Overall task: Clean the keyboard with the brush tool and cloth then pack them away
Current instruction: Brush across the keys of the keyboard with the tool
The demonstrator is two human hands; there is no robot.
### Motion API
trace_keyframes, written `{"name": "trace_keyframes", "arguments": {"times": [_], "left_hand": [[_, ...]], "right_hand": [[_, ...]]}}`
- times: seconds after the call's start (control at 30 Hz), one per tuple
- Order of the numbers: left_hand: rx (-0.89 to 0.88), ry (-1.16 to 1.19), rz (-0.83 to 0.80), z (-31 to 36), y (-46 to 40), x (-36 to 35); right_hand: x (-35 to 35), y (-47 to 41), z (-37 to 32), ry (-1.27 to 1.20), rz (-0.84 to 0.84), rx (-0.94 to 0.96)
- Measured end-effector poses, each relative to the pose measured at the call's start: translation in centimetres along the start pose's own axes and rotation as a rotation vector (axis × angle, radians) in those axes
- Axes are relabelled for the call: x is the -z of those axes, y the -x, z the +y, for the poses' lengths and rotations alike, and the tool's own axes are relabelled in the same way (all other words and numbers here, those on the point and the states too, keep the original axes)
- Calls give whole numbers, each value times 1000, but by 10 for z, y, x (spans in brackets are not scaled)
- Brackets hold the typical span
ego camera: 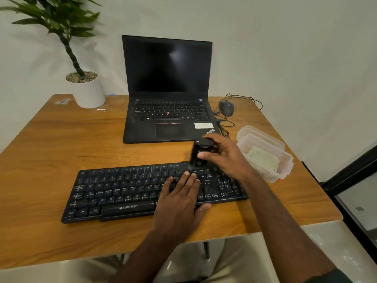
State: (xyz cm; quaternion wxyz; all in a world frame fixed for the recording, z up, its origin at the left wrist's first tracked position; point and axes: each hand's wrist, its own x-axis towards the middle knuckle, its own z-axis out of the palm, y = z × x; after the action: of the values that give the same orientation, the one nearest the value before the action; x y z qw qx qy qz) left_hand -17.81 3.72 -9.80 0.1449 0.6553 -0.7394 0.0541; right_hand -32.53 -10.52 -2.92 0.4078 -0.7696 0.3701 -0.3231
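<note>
Left hand (179, 198) lies flat at lower centre, fingers straight, pressing right half of black keyboard (126, 190) on wooden table (51, 152). Right hand (222, 155), centre right, wrist bent, fingers curled around black brush tool (196, 155), tip touching keyboard's top edge. Cloth (263, 158) sits in plastic box (284, 167), right.

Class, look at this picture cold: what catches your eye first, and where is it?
The black keyboard at the near middle of the table, with the left hand flat on its keys. Just above its far edge, the right hand holds a black brush tool. Behind stands an open laptop with a dark screen.
</note>
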Motion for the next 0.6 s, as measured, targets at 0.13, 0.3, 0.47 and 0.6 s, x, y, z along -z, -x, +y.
{"name": "trace_keyframes", "arguments": {"times": [0.13,0.3,0.47,0.6], "left_hand": [[-1,20,-12,0,0,2],[68,89,42,-29,19,21],[318,75,81,-111,63,52],[503,116,45,-167,99,69]], "right_hand": [[31,8,5,89,140,3],[-9,6,-11,4,173,43],[-80,-13,-37,-53,85,136],[-139,-30,-65,-39,-37,195]]}}
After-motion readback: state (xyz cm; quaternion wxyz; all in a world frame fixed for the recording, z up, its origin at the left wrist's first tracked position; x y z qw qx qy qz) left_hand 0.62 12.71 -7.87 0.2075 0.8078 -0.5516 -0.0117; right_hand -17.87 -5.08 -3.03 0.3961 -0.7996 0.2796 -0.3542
